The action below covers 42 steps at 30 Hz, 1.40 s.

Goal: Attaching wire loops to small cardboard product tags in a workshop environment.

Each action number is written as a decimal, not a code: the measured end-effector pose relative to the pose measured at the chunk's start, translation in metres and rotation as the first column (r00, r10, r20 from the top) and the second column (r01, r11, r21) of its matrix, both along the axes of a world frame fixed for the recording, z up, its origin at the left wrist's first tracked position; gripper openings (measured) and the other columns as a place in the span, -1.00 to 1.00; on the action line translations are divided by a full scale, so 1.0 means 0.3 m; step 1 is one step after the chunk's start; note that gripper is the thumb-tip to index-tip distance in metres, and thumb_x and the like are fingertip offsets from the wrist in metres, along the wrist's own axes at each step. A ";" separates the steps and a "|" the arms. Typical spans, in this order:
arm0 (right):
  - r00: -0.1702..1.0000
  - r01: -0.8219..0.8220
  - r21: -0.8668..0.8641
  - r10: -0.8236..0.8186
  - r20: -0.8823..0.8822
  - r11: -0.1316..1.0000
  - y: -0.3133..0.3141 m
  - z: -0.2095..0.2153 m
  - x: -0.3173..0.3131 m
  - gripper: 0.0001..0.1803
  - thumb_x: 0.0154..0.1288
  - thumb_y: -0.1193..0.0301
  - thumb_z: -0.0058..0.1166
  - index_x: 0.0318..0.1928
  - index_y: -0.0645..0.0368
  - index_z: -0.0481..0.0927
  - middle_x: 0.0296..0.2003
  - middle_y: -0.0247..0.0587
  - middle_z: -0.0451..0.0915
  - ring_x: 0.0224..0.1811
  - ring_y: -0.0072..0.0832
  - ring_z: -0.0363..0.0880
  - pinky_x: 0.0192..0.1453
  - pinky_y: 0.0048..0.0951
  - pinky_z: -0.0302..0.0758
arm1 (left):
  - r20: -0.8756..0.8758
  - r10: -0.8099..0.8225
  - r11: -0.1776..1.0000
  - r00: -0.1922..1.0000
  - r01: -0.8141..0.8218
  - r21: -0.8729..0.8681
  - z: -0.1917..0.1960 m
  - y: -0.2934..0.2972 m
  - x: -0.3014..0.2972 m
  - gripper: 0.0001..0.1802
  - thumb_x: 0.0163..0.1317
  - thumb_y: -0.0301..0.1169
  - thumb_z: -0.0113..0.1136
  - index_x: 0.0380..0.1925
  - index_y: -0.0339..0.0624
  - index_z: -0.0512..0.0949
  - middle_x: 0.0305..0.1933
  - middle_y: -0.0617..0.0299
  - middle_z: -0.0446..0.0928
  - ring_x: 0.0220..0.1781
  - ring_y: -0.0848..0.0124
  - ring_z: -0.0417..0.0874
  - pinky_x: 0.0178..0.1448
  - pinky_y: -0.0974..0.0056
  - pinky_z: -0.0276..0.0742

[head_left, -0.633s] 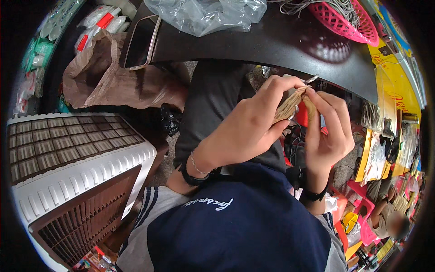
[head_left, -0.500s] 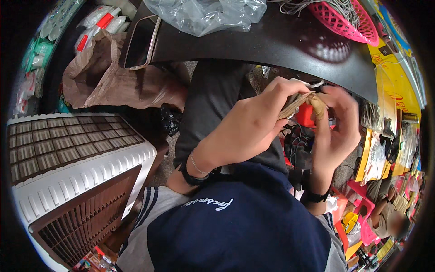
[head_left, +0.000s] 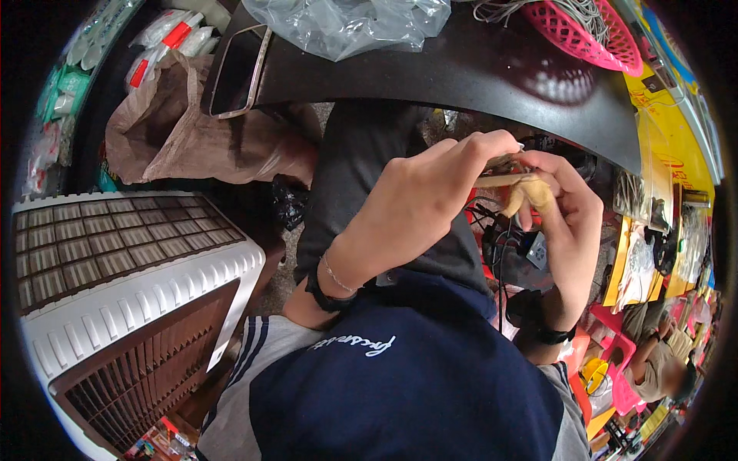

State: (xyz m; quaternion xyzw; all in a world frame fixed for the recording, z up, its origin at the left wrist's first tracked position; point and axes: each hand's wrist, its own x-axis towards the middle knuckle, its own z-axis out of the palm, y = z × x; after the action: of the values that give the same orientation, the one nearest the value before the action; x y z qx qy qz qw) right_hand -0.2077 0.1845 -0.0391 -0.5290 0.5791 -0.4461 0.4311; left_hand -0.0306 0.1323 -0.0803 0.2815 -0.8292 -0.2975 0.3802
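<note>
My left hand (head_left: 419, 200) is closed, its curled fingers around a small bundle of beige cord (head_left: 496, 181) held over my lap. Opposite it, my right hand (head_left: 573, 219) pinches the other end of the cord, and the fingertips of both hands nearly meet. Yellowish wrapping (head_left: 532, 195) covers part of the right hand's fingers. Much of the bundle is hidden behind the left fingers. At the back right of the black table (head_left: 430, 84), grey cords (head_left: 582, 17) lie in a pink perforated basket (head_left: 615, 58).
A clear plastic bag (head_left: 350, 27) and a phone (head_left: 237, 73) lie on the table. Left of my legs are a brown sack (head_left: 196, 142) and a white and brown slatted appliance (head_left: 146, 300). Black cables run below my hands. Another person (head_left: 657, 361) sits at the far right.
My left hand has shifted slightly up, and its fingers have curled over more of the cord. The right hand has turned, with its index finger now bent over toward the left fingers.
</note>
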 end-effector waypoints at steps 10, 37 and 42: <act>0.998 -0.066 0.016 0.066 -0.011 0.998 -0.007 -0.018 -0.078 -0.87 0.41 0.55 -0.14 -0.07 0.28 0.39 -0.45 -0.35 0.47 -0.48 -0.66 0.44 -0.42 -0.63 0.36 | 0.015 -0.188 0.926 0.982 0.172 0.336 0.002 -0.002 0.034 -0.34 0.04 -0.73 0.17 0.15 -0.13 0.19 0.11 0.02 0.44 0.08 0.04 0.57 0.09 0.14 0.52; 0.942 -0.031 -0.320 -0.079 -0.326 0.947 -0.036 -0.021 0.007 -0.76 0.03 0.69 0.16 -0.22 0.33 0.56 -0.17 -0.11 0.61 -0.11 -0.42 0.59 0.03 -0.50 0.44 | -0.159 -0.255 0.884 0.954 0.297 0.360 0.035 -0.022 0.045 -0.54 -0.10 -0.73 0.27 -0.13 -0.18 0.52 -0.04 0.13 0.49 0.00 0.22 0.57 0.08 0.27 0.48; 0.975 -0.105 -0.251 0.050 -0.216 0.962 -0.037 -0.012 -0.045 -0.70 0.10 0.60 0.14 -0.10 0.33 0.52 -0.17 -0.10 0.61 -0.10 -0.39 0.59 0.03 -0.49 0.44 | -0.213 -0.295 0.897 0.932 0.346 0.274 0.033 -0.051 0.071 -0.51 -0.10 -0.75 0.28 -0.09 -0.22 0.50 -0.03 0.17 0.47 0.00 0.34 0.57 0.09 0.31 0.49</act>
State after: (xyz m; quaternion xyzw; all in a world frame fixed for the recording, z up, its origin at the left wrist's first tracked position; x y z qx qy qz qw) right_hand -0.2213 0.1733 -0.0427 -0.6471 0.5360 -0.4433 0.3121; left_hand -0.0092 0.1170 -0.0703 0.1707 -0.7733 -0.5038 0.3449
